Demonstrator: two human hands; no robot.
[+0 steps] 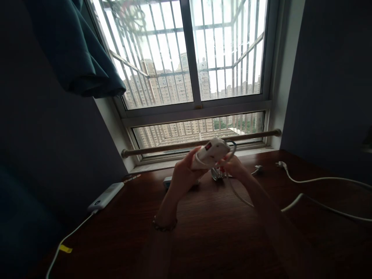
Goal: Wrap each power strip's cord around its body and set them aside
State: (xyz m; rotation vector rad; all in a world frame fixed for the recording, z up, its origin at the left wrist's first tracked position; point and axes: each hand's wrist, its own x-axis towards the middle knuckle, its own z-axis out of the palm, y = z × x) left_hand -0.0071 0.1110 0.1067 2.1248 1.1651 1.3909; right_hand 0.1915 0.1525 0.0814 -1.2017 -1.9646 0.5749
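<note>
A white power strip (214,150) with a dark red switch is raised above the brown tabletop (203,221), in front of the window. My left hand (184,172) is closed around its near left end. At its right end, my right hand (234,166) has its fingers bent together on the strip's white cord (236,193). One turn of cord crosses the strip's body, and a loop stands out at its right end. The cord then runs down behind my right forearm and on to the right. My fingertips are partly hidden and blurred.
Left lies another white power strip (106,197), its cord bearing a yellow tag (66,249). Behind my hands are a coiled cable (215,174) and a small pale object (167,182). Two plugs (257,169) (281,164) lie right. A rod (162,148) spans the window; a blue curtain (84,58) hangs left.
</note>
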